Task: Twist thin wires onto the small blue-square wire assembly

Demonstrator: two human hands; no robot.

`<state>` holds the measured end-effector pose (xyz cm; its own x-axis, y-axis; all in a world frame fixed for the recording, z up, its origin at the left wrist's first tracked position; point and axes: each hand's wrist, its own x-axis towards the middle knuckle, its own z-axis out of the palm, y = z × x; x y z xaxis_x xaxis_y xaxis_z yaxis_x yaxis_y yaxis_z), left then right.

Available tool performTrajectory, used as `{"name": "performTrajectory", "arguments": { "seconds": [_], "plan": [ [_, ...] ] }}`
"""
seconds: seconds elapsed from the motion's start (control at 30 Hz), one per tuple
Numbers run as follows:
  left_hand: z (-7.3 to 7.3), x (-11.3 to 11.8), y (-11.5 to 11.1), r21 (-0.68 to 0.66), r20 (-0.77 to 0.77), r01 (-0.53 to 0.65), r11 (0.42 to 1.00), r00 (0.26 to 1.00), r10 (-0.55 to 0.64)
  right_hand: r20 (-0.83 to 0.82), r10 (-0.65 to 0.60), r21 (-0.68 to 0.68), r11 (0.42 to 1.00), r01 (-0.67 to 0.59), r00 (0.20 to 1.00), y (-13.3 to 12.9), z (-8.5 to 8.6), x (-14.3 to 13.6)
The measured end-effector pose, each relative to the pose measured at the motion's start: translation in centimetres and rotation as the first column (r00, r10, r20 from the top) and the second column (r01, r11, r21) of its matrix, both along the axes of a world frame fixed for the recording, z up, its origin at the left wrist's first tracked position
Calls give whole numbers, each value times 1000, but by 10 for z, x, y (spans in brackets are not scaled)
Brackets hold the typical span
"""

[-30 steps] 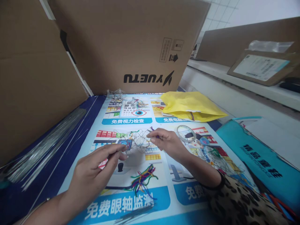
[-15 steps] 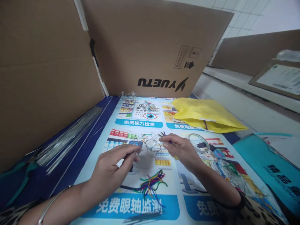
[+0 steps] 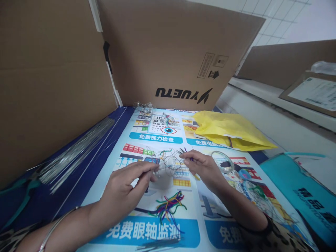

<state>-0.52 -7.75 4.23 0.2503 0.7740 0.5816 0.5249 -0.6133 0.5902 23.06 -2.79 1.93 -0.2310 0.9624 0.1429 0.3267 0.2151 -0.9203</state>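
A tangled shape of thin silvery wire (image 3: pixel 172 162), with bits of coloured cord on it, is between my hands above the printed sheet. My left hand (image 3: pixel 128 180) is closed, thumb and forefinger pinching the wire's left side. My right hand (image 3: pixel 203 168) is closed round a small pointed metal tool (image 3: pixel 181 151), its tips at the wire's upper right; its kind is mostly hidden. A bit of purple cord shows by the right fingers. Below the hands lies a bunch of multicoloured cords (image 3: pixel 172 205).
Long straight wires (image 3: pixel 78 154) and teal-handled pliers (image 3: pixel 28 185) lie at left. Cardboard panels (image 3: pixel 168 52) stand behind. A yellow bag (image 3: pixel 231 129), a wire coil (image 3: pixel 222 162) and a teal pouch (image 3: pixel 301 196) are at right. More wire tangles (image 3: pixel 144 109) lie at the back.
The view has shifted slightly. Both hands keep nearly the same pose and hold, with the wire tangle still between them.
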Motion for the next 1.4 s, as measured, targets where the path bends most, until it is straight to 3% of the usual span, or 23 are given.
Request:
{"name": "performTrajectory", "arguments": {
  "seconds": [0.53,0.9,1.23,1.4],
  "plan": [
    [4,0,-5,-30,-31,-1,1000,1000,0,28,-26,24,999,26,999,-1,3,-2],
    [6,1,-4,-38,-16,3,999,1000,-3,132,-39,217,976,10,990,2,-5,1],
    [5,0,-3,-69,-6,13,998,1000,-13,220,-109,452,892,-2,969,-2,-5,-4],
    [5,0,-3,-83,2,14,996,1000,-14,217,-114,478,878,-4,970,-2,-8,-3]
  ]
}}
